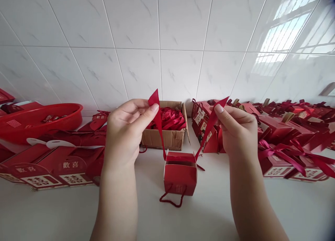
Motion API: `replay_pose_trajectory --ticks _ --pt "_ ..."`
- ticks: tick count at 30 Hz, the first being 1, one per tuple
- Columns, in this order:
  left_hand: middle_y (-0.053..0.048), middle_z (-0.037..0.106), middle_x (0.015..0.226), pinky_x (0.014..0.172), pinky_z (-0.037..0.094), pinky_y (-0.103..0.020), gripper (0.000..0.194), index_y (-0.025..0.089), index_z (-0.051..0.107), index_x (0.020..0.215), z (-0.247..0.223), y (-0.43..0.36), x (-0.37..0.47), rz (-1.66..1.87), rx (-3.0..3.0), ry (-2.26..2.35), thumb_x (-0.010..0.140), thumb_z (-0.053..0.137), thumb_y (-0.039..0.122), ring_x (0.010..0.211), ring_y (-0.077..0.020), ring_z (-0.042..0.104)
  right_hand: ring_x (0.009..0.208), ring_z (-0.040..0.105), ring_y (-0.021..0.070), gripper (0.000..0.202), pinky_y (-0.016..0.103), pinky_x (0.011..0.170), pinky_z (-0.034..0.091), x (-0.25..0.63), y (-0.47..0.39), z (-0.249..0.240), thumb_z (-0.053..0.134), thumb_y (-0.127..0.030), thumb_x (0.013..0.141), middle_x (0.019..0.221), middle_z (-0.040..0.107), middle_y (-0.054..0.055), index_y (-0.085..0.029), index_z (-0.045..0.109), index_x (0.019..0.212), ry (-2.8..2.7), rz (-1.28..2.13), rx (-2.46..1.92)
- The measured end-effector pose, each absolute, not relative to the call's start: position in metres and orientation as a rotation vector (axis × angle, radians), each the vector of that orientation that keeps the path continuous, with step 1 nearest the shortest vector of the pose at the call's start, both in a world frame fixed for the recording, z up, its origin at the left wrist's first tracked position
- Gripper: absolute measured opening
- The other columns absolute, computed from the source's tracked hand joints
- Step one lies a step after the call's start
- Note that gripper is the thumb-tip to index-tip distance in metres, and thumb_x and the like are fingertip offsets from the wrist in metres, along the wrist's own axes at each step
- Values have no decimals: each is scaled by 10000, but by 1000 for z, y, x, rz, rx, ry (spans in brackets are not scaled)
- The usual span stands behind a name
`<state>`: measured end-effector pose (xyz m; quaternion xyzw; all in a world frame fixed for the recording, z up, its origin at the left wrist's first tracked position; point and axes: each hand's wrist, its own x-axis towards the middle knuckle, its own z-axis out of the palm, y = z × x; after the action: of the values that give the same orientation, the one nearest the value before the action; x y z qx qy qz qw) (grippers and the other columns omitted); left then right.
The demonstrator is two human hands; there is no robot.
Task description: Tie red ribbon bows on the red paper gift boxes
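A small red gift box (180, 174) stands on the white table in front of me, with a dark red cord handle (171, 201) drooping from its near side. One red ribbon (183, 158) runs across the top of the box, and its two ends rise apart in a V. My left hand (128, 129) pinches one end between thumb and fingers. The other end is pinched by my right hand (237, 129), at about the same height. Both hands are above the box and do not touch it.
Behind the box, a cardboard carton (163, 138) holds several red ribbons. Red boxes (70, 164) and a red plastic basket (75, 112) are on the left. More red boxes (277, 129), some with bows, crowd the right. A white tiled wall (180, 21) closes the back.
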<state>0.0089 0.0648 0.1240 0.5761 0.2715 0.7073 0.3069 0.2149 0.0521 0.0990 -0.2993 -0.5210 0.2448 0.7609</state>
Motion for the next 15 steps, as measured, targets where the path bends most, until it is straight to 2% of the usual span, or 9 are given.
replay_pose_trajectory --ticks 15 --pt "14 670 718 667 506 -234 84 208 704 731 123 65 12 1918 1549 726 692 778 205 706 -117 624 586 532 94 83 256 577 459 220 52 101 720 -283 781 656 627 -18 -243 747 714 -1155 466 -652"
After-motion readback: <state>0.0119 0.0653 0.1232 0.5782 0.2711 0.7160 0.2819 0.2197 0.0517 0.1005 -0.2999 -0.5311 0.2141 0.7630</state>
